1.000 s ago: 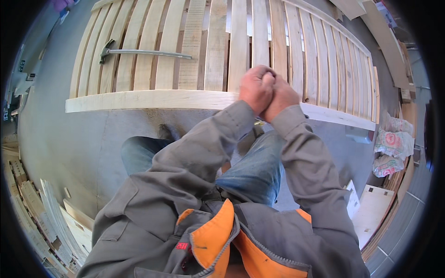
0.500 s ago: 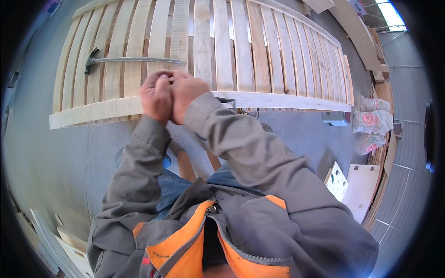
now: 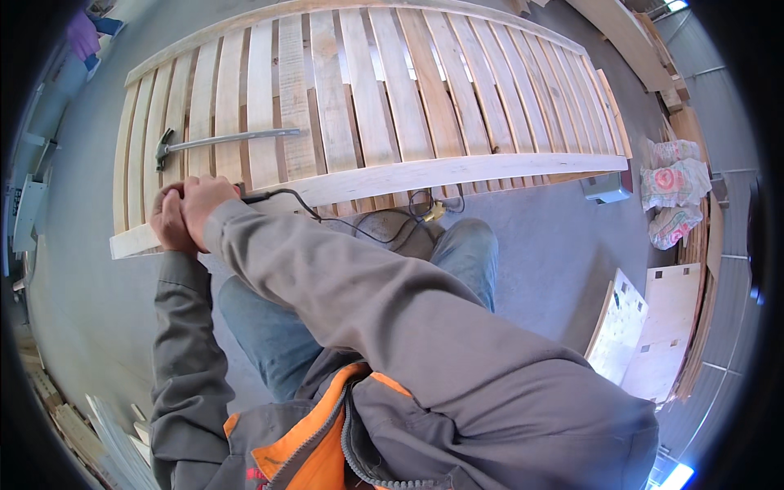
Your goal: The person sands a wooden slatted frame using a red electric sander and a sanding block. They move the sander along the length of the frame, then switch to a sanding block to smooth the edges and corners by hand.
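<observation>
A slatted wooden frame (image 3: 367, 180) lies across in front of me, its pale front rail nearest my body. Both hands are closed together over the left part of this rail. My left hand (image 3: 169, 222) is wrapped against my right hand (image 3: 207, 209), and the two grip a corded power tool whose body they almost wholly cover. Its black cord (image 3: 282, 193) comes out beside my right wrist and runs right along the rail. On the slats just beyond my hands rests a claw hammer (image 3: 229, 140), its dark head to the left.
The cord loops near a yellow connector (image 3: 435, 211) below the rail, by my right knee. A grey box (image 3: 608, 188) stands under the frame's right end. White sacks (image 3: 674, 188) and pale boards (image 3: 665, 318) are on the right. More planks (image 3: 77, 429) lie at lower left.
Both hands have slid left along the front rail with the tool, from near the hammer handle's end to below its head. More of the cord now shows, and my body leans left.
</observation>
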{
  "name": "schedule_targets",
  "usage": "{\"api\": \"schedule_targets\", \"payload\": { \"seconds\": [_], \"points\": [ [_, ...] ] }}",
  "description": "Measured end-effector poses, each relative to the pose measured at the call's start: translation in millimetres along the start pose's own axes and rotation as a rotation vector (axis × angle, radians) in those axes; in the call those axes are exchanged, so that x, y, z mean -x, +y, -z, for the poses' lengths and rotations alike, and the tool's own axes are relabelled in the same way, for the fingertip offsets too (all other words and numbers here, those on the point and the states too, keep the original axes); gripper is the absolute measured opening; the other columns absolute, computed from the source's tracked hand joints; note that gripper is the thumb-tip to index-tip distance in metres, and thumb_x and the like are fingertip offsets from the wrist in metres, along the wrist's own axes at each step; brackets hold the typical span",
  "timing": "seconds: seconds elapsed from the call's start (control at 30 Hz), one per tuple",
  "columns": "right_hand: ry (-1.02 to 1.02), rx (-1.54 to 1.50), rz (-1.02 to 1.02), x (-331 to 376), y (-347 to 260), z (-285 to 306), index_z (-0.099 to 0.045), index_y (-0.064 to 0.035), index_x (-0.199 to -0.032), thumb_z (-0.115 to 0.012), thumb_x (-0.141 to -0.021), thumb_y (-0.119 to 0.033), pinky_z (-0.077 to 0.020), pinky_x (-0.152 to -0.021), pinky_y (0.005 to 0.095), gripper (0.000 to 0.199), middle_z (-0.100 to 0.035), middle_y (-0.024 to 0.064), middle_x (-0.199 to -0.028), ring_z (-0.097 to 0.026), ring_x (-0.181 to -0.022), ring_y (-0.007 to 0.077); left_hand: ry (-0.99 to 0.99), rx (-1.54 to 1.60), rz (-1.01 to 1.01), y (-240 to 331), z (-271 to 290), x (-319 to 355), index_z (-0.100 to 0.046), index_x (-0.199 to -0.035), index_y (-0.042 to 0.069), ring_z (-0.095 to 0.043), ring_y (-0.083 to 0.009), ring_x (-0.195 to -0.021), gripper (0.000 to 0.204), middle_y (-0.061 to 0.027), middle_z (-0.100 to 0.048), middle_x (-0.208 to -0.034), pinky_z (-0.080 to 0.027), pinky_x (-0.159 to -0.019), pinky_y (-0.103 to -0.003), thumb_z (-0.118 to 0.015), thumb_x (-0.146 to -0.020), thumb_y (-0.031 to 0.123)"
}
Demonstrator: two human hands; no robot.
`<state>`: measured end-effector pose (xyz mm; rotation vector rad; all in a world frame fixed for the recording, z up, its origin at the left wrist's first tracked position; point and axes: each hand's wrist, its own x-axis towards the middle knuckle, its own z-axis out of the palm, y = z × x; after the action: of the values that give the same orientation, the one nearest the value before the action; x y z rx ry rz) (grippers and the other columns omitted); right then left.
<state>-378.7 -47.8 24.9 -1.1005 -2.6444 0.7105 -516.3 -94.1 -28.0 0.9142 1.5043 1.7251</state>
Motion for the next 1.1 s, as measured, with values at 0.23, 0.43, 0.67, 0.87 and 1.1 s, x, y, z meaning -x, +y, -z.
{"api": "schedule_targets", "payload": {
  "seconds": [0.23,0.43,0.67,0.87,1.1],
  "points": [
    [0.066,0.031,-0.021,83.1,87.2,46.5,-0.067,-0.0094,-0.124,-0.068,-0.089,-0.023,-0.0509,-0.099,0.0417,0.038,-0.065,0.0148,-0.123,-0.061,-0.12,0.0316,-0.056,0.063,0.012,-20.6,-118.3,46.4,-0.071,-0.105,-0.005,-0.067,-0.0163,-0.089,0.027,-0.0108,-0.073,-0.099,-0.055,-0.082,-0.029,-0.051,-0.103,0.013],
    [0.221,-0.2,-0.296,134.1,163.3,80.2,-0.065,-0.0051,-0.122,-0.065,-0.093,-0.024,-0.0515,-0.097,0.0436,0.035,-0.067,0.0162,-0.119,-0.065,-0.114,0.0329,-0.153,0.036,0.031,-24.3,-228.3,68.7,-0.071,-0.104,-0.005,-0.059,-0.0091,-0.077,0.025,-0.006,-0.071,-0.092,-0.05,-0.07,-0.024,-0.053,-0.102,0.012],
    [0.207,-0.082,-0.409,190.7,236.2,129.8,-0.06,-0.0049,-0.123,-0.059,-0.099,-0.027,-0.0527,-0.098,0.0423,0.033,-0.067,0.0168,-0.124,-0.065,-0.115,0.0335,-0.278,0.023,0.043,-27.7,-333.7,90.3,-0.072,-0.102,-0.004,-0.06,-0.0112,-0.081,0.023,-0.007,-0.071,-0.092,-0.05,-0.073,-0.026,-0.054,-0.101,0.01],
    [0.22,-0.019,-0.501,237.6,301.2,163.5,-0.063,-0.006,-0.126,-0.057,-0.098,-0.025,-0.051,-0.099,0.0421,0.034,-0.066,0.0147,-0.123,-0.063,-0.119,0.0302,-0.39,0.014,0.011,-35.3,-429.0,113.6,-0.073,-0.102,-0.003,-0.063,-0.0136,-0.088,0.022,-0.0065,-0.072,-0.095,-0.053,-0.081,-0.028,-0.054,-0.101,0.009],
    [0.287,0.185,-0.571,293.8,381.4,213.5,-0.064,-0.0055,-0.123,-0.062,-0.092,-0.023,-0.0553,-0.095,0.0439,0.036,-0.069,0.0168,-0.12,-0.068,-0.113,0.0328,-0.469,-0.031,0.025,-44.7,-553.4,139.8,-0.073,-0.102,-0.002,-0.065,-0.0146,-0.089,0.022,-0.0074,-0.073,-0.096,-0.053,-0.081,-0.029,-0.054,-0.098,0.009]
  ]
}}
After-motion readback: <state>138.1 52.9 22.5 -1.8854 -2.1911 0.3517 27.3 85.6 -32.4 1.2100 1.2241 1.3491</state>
